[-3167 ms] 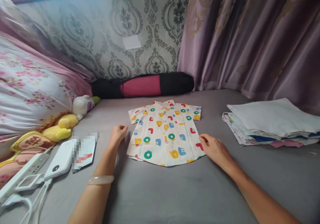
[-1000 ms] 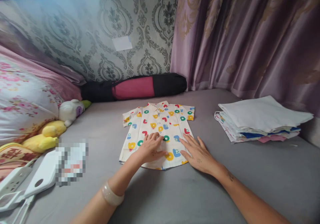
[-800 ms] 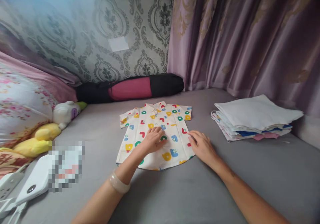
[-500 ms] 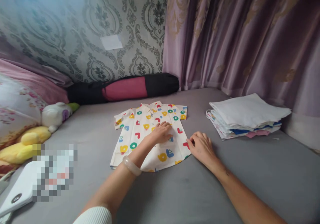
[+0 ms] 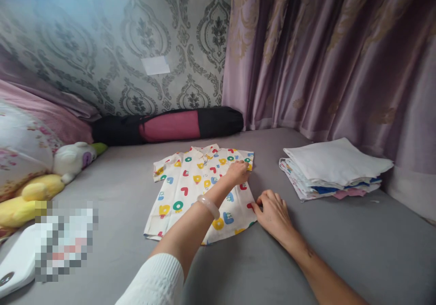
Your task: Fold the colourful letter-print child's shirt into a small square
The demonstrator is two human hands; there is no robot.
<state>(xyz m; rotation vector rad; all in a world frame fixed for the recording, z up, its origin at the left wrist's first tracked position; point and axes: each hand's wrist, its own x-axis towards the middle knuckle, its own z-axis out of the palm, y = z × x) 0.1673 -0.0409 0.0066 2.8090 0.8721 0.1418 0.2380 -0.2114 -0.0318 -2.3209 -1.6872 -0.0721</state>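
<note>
On my left arm I'm seeing a white ribbed knit sleeve (image 5: 153, 280) pushed up near the elbow, and a pale, translucent bangle (image 5: 209, 206) round the wrist. My right forearm (image 5: 320, 275) is bare, no sleeve showing.

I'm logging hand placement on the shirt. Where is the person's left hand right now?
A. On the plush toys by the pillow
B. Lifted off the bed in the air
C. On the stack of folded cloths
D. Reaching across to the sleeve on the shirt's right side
D: the left hand stretches across the patterned shirt to its right sleeve, while the right hand rests at the shirt's lower right edge.
</note>
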